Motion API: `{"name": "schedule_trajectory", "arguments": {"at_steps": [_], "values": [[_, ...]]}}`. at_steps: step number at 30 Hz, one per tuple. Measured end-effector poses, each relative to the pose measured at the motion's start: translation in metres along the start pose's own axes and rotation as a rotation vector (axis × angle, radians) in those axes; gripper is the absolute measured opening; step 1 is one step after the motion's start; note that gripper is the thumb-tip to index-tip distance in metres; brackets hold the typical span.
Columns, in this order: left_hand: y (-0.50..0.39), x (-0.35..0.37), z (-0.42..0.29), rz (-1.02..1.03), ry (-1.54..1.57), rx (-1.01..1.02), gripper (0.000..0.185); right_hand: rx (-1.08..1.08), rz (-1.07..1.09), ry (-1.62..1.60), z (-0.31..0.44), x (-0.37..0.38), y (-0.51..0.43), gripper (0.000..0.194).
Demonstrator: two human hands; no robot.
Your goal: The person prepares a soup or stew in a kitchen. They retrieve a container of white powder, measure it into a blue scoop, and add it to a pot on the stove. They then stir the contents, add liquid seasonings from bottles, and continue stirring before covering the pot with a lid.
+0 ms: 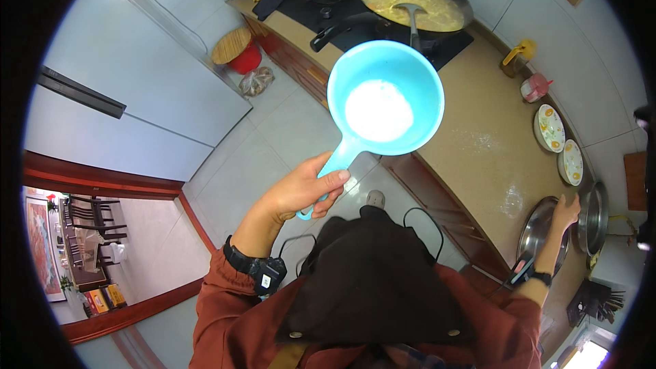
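My left hand (312, 187) is closed around the handle of a light blue plastic dipper (338, 87), held out in front of me. Bright white contents (379, 111), powder-like but overexposed, cover its bottom. Over at the right, my right hand (565, 213) reaches above a wide stainless steel basin (528, 238). Its fingertips are beside a second steel basin (594, 215); whether they grip a rim, I cannot tell. White powder smudges (512, 201) mark the countertop (476, 174) near these basins.
A wok (464, 7) of yellowish soup with a spatula (412, 18) sits on the gas stove (307, 10). Two patterned bowls (549, 128) and a pink-lidded jar (535, 87) line the wall. A red bucket (246, 59) stands on the floor by the refrigerator (133, 72).
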State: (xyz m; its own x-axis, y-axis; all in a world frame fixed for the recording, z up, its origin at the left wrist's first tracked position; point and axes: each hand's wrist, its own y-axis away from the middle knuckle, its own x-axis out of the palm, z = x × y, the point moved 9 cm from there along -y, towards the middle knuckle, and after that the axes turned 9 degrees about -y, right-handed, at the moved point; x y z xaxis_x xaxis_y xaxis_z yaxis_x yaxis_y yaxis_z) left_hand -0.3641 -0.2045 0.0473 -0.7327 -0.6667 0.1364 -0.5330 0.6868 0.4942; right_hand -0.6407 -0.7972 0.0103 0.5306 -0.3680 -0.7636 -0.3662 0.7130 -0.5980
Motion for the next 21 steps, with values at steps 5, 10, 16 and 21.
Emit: {"name": "schedule_trajectory", "arguments": {"at_steps": [5,10,16,21], "values": [[-0.006,-0.006,0.001,0.044,-0.04,-0.002,0.026,0.443,-0.02,-0.115,-0.078,0.007,-0.021,0.05],[-0.023,0.023,-0.001,0.238,-0.096,-0.048,0.025,0.452,-0.099,-0.279,-0.086,-0.108,0.034,0.047],[-0.056,0.134,0.009,0.56,-0.233,-0.111,0.025,0.149,-0.007,-0.508,0.086,-0.194,0.05,0.029],[-0.054,0.269,0.026,0.809,-0.4,-0.091,0.023,-0.215,0.131,-0.151,0.163,-0.208,0.073,0.066]]}}
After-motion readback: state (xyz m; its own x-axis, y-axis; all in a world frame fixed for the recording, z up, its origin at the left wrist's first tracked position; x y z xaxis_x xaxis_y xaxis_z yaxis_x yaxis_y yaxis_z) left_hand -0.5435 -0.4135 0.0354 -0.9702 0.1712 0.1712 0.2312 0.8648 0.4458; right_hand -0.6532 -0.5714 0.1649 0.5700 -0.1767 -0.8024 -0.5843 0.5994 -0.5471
